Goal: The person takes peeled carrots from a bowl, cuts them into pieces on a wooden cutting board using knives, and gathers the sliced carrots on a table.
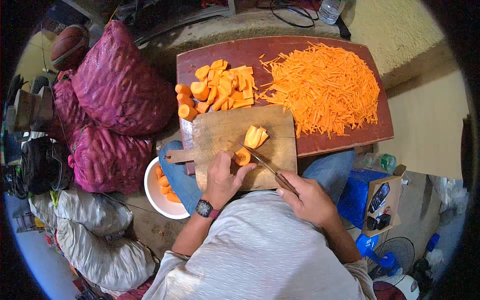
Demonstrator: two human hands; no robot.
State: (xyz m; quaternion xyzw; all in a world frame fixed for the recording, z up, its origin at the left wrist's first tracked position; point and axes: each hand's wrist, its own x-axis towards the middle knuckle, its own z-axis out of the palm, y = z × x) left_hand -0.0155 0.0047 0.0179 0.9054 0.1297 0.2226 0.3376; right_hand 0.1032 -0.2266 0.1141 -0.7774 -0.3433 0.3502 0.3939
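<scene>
A wooden cutting board [215, 130] lies over the near edge of a dark red table [345, 143]. On it, my left hand [223, 176] has its fingers around a carrot piece [243, 156], cut face up. My right hand [311, 199] grips the handle of a knife [267, 167], whose blade reaches to the right side of that piece. Just beyond it lie sliced carrot pieces [255, 136]. Carrot chunks [220, 87] are heaped at the table's left, and a large pile of carrot strips [325, 90] covers its right part.
Left of my legs stands a white basin [150, 187] with carrots. Full purple mesh sacks [117, 85] and white sacks [105, 245] fill the left side. To the right are a blue box [352, 200] and a fan [392, 257]. A plastic bottle [330, 11] is beyond the table.
</scene>
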